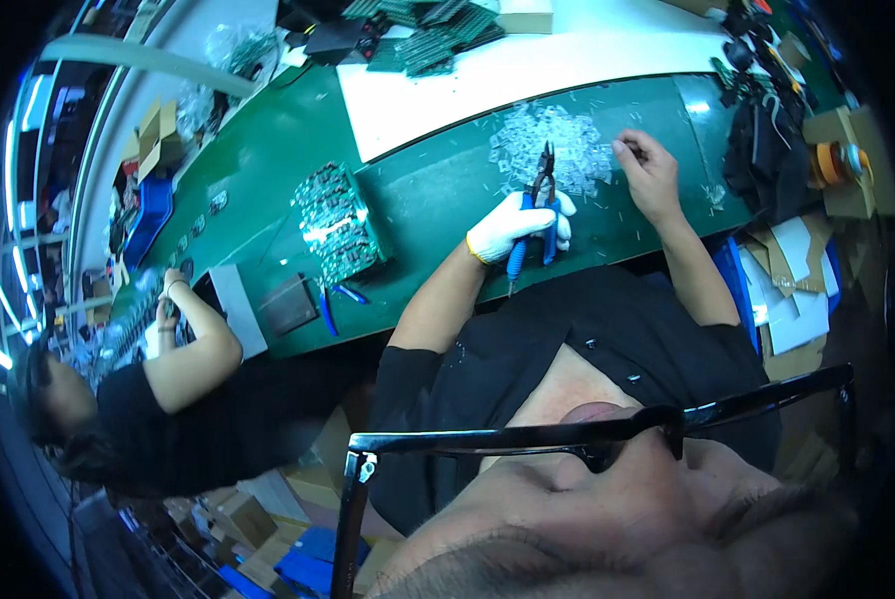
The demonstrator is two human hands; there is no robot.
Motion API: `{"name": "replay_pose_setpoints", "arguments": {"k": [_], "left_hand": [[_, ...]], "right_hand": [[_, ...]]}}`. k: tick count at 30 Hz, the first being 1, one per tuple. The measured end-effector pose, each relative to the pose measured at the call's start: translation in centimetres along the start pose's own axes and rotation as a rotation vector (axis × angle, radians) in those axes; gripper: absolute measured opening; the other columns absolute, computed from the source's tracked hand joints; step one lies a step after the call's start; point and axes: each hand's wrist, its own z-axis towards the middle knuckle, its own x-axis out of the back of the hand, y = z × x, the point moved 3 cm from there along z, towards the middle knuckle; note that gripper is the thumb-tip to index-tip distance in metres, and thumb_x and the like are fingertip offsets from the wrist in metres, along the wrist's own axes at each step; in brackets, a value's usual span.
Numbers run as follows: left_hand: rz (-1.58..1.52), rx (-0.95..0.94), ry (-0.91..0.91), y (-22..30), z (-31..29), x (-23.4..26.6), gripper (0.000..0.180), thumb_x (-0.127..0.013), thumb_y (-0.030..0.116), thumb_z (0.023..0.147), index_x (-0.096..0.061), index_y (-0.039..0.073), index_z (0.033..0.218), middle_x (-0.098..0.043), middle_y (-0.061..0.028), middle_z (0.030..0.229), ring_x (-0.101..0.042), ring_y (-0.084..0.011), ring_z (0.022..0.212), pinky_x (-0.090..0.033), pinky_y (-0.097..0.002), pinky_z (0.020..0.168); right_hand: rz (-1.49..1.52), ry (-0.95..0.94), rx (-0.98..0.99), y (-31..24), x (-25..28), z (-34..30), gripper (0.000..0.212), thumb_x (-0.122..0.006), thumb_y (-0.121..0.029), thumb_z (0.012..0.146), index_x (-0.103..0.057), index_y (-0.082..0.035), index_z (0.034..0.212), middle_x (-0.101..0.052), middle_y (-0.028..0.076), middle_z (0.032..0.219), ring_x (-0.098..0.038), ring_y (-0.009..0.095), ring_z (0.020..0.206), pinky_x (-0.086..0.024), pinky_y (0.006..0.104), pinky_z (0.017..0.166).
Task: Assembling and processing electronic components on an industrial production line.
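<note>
Pliers with blue-sleeved handles and dark metal jaws sit in the left hand, which wears a white glove with a yellow cuff. The glove is wrapped round the handles in a firm grasp. The tool lies over the green bench mat, just at the near edge of a scatter of small clear plastic parts. Its long axis runs almost straight away from the person: the dark nose points up the picture toward the clear parts, and the two blue handle ends stick out of the glove toward the person's chest. The handles look slightly spread, though whether the jaws are apart or together is too small to tell.

The right hand is bare, resting at the right side of the same scatter, fingertips pinched on something small and dark; what it is cannot be made out, perhaps one small component.

To the left on the mat lies a stack of green circuit boards, and beyond it a second pair of blue-handled cutters at the bench edge. A co-worker's hands work farther left, well apart. The wearer's spectacle frame and face fill the lower picture, hiding the lap and the near bench edge.
</note>
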Motion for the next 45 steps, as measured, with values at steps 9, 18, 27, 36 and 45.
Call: {"name": "replay_pose_setpoints", "arguments": {"k": [9,18,27,36,45], "left_hand": [[0.812,-0.316,0.408,2.8,0.8,-2.5,0.062,-0.081,0.044,0.095,-0.062,-0.003,0.13,-0.075,-0.0179,0.111,-0.074,-0.0259,0.101,-0.058,-0.0393,0.089],[0.885,-0.379,0.592,3.4,4.5,-4.8,0.063,-0.079,0.049,0.093,-0.062,-0.002,0.125,-0.073,-0.0199,0.103,-0.074,-0.027,0.093,-0.059,-0.0417,0.082],[1.217,-0.342,0.441,6.3,6.4,-8.8,0.064,-0.075,0.055,0.088,-0.069,-0.002,0.116,-0.072,-0.0279,0.105,-0.071,-0.0466,0.097,-0.057,-0.0498,0.085],[1.396,-0.355,1.015,3.2,-1.2,-2.3,0.072,-0.084,0.034,0.088,-0.058,-0.001,0.145,-0.064,-0.0218,0.136,-0.064,-0.0346,0.127,-0.051,-0.0448,0.109],[1.647,-0.358,0.831,4.3,3.3,-1.2,0.084,-0.082,0.039,0.084,-0.051,-0.004,0.15,-0.055,-0.0283,0.147,-0.052,-0.0447,0.136,-0.04,-0.0521,0.119]], "right_hand": [[0.358,-0.582,-0.114,-0.2,-6.8,-4.8,0.126,-0.096,-0.031,0.08,-0.014,-0.011,0.174,-0.045,0.019,0.155,-0.058,0.028,0.131,-0.052,0.04,0.107],[0.67,-0.595,-0.156,-1.7,-5.4,-5.0,0.144,-0.103,-0.026,0.072,-0.003,-0.014,0.174,-0.035,0.019,0.166,-0.044,0.036,0.151,-0.04,0.0502,0.124],[0.658,-0.425,-0.021,0.4,-1.9,-5.2,0.121,-0.081,-0.008,0.08,-0.006,-0.014,0.175,-0.037,0.016,0.165,-0.049,0.03,0.146,-0.045,0.0448,0.118],[-0.389,-0.046,-0.061,-0.9,6.9,-3.0,0.1,-0.083,-0.024,0.08,-0.035,-0.011,0.166,-0.058,0.026,0.145,-0.066,0.038,0.121,-0.053,0.0471,0.1],[-0.878,0.053,0.142,2.6,5.8,-3.1,0.079,-0.081,-0.033,0.083,-0.054,-0.009,0.153,-0.054,0.027,0.149,-0.052,0.045,0.139,-0.035,0.0588,0.121]]}}
